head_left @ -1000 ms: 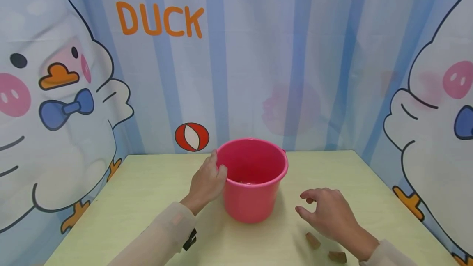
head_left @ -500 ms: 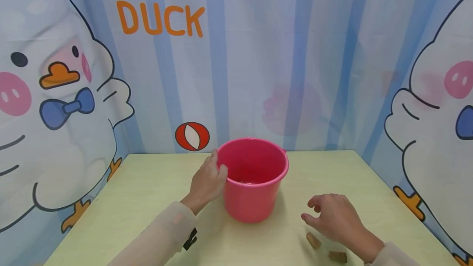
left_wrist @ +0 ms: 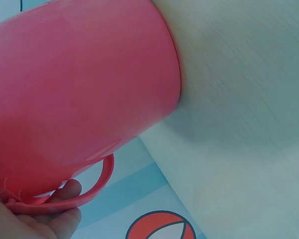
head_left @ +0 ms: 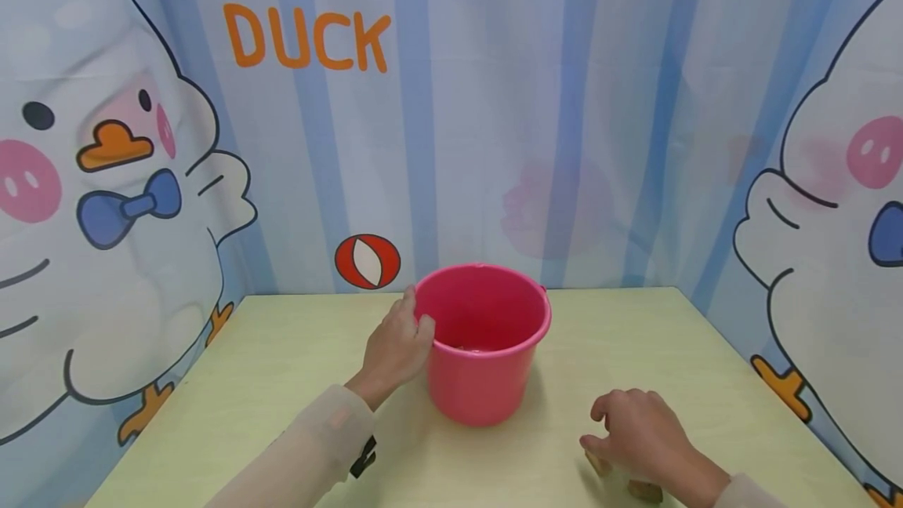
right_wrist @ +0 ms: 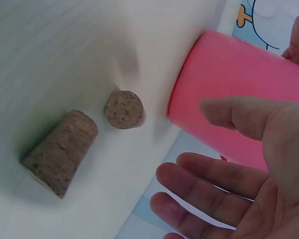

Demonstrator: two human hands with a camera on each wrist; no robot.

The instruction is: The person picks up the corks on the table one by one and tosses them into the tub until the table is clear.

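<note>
A pink bucket (head_left: pixel 480 392) stands upright on the table. My left hand (head_left: pixel 395 349) grips its left rim, and in the left wrist view the fingers curl around the pink handle (left_wrist: pixel 105 174) hanging there. Only a sliver of something shows inside the bucket, too small to tell. To the right of the bucket, my right hand (head_left: pixel 643 436) hovers over two tapered corks with fingers loosely bent and nothing held. The right wrist view shows one cork (right_wrist: pixel 62 153) lying on its side and the other cork (right_wrist: pixel 123 109) end-on, both apart from the fingers.
The pale yellow table (head_left: pixel 303 367) ends at a striped blue curtain (head_left: pixel 480 100) printed with ducks and a red ball. A black strap-like piece (head_left: pixel 363 459) shows beside the left sleeve.
My right hand has moved down and slightly right, toward me, and now partly covers the corks in the head view. The left hand and the bucket have stayed in place.
</note>
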